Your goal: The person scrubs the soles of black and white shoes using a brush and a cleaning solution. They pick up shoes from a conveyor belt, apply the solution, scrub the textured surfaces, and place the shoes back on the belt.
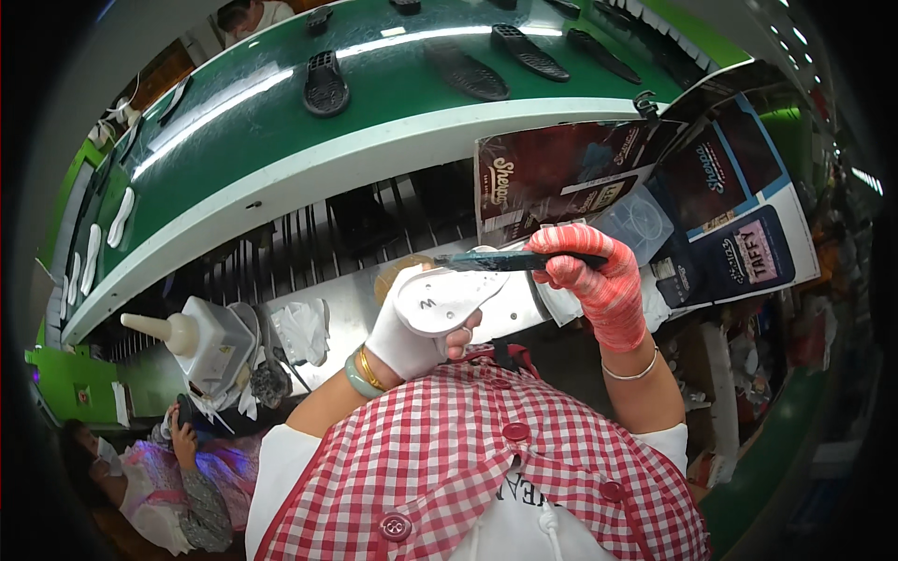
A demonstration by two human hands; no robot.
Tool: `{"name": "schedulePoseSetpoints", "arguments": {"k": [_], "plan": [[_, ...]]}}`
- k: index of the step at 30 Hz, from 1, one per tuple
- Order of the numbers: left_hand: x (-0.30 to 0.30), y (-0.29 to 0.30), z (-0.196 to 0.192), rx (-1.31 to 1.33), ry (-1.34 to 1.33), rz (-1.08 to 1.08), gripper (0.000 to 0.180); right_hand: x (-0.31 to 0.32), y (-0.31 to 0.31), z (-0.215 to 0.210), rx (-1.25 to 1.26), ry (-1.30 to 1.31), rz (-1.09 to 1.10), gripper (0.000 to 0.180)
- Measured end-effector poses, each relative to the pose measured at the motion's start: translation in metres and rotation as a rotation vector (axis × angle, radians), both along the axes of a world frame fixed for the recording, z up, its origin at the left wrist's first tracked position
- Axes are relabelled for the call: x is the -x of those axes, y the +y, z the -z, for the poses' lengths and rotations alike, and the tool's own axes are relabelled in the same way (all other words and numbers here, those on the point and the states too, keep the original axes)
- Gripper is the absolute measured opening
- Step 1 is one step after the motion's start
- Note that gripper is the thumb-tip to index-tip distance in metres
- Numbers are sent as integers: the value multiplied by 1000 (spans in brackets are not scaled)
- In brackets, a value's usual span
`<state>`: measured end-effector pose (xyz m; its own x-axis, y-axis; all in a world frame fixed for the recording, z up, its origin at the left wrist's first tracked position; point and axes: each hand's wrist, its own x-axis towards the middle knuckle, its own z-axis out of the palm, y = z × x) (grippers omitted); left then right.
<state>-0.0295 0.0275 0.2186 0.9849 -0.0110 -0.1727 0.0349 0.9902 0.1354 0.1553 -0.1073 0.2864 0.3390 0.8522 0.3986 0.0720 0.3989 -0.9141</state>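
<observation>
My left hand (400, 338), in a white glove with bare fingertips, is closed around a white shoe sole (440, 307). The sole lies tilted in front of my chest, with a dark mark and small holes on its upward face. In a red-and-white striped glove, my right hand (599, 285) grips a long, flat dark tool (491, 261). The tool reaches left across the sole's far edge; whether it is a brush or a blade I cannot tell, nor whether it touches the sole. A round tan thing (400, 273) shows just behind my left hand.
Black soles (325, 84) lie on the green conveyor belt (234, 159) beyond a white rail; white soles (120, 217) sit at its left. A white spouted container (201, 341) stands left, beside crumpled white paper (301, 332). Printed cartons (561, 173) rise at right. Another person (178, 486) is lower left.
</observation>
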Motion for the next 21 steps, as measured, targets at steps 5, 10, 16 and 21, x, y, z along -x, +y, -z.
{"name": "schedulePoseSetpoints", "arguments": {"k": [5,10,16,21], "plan": [[4,-7,3,65,-33,-19,51,8,5,15,53,-63,-91,22],[7,-10,8,27,42,-89,49,10,7,19,76,-144,-132,22],[5,-3,11,-205,61,-69,71,7,7,20,60,-285,-101,19],[6,-4,1,-231,75,-30,82,3,3,15,99,-358,-99,19]]}}
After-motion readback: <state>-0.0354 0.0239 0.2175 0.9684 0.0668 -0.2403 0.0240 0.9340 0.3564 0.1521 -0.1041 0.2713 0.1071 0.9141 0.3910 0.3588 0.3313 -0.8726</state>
